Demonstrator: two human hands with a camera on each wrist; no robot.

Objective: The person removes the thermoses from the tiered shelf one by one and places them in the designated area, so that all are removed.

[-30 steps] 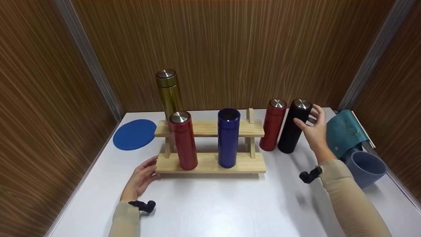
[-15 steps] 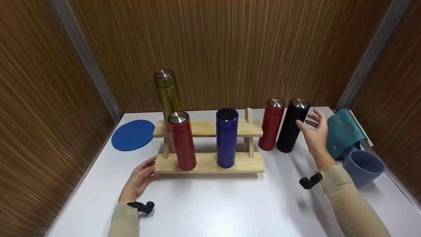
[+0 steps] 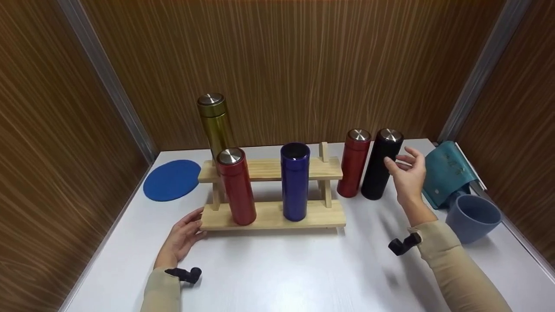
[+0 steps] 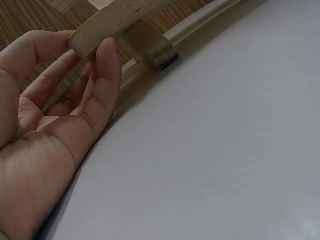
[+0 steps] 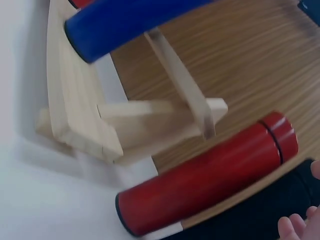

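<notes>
Fingers loose and spread, the right hand (image 3: 407, 175) hovers just beside the black flask (image 3: 381, 164) standing on the table (image 3: 282, 268) by the wooden rack (image 3: 271, 215), gripping nothing. Its slick, rigid, tall body probably tips easily, so grasp mid-body. The left hand (image 3: 182, 237) pinches the rack's corner.

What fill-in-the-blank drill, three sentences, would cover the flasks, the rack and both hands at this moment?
1. The left hand holds the end of the wooden rack's ______ shelf.
2. The one flask with no steel lid is the ______ one, standing on the lower shelf.
3. The right hand is open beside the ______ flask, which stands on the table next to a red flask.

Missing words: lower; blue; black
</notes>
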